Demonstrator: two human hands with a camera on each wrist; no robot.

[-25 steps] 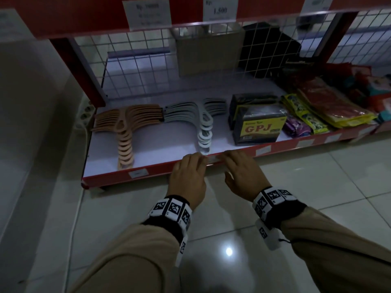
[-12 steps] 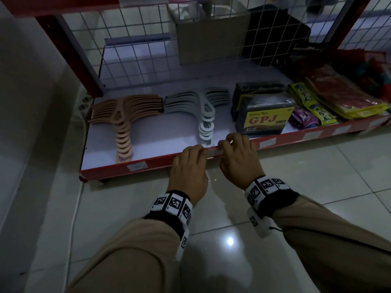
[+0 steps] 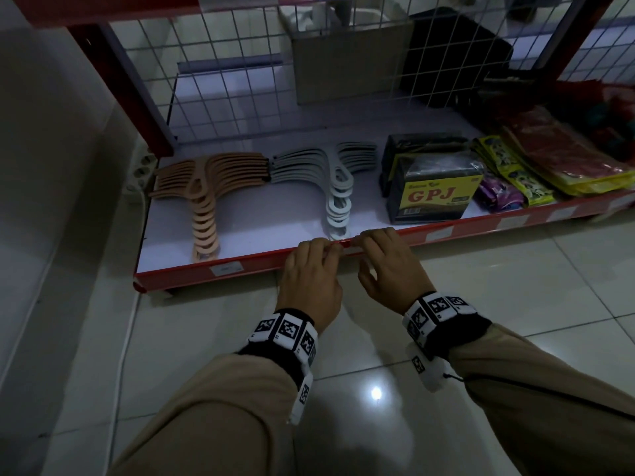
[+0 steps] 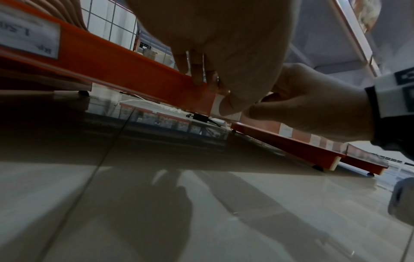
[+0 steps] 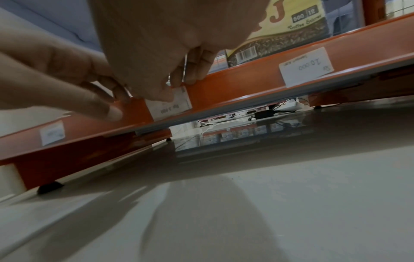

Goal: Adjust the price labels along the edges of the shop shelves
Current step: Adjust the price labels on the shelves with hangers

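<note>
Lowest shelf, front edge. I had both hands at the red shelf edge [image 3: 395,237], side by side with fingertips nearly meeting. My left hand [image 3: 311,269] curled over the rim, its thumb pressed against the left end of a white price label [image 5: 170,104] seated in the edge strip. My right hand [image 3: 388,266] pinched the same label's upper right part between thumb and fingers. The label sat in front of the stack of grey hangers [image 3: 338,197]. Other labels [image 3: 226,268] remained along the strip on either side. Tan hangers [image 3: 206,201] lay to the left, a GPJ pack [image 3: 434,194] to the right, above the tiled floor [image 3: 515,286].
</note>
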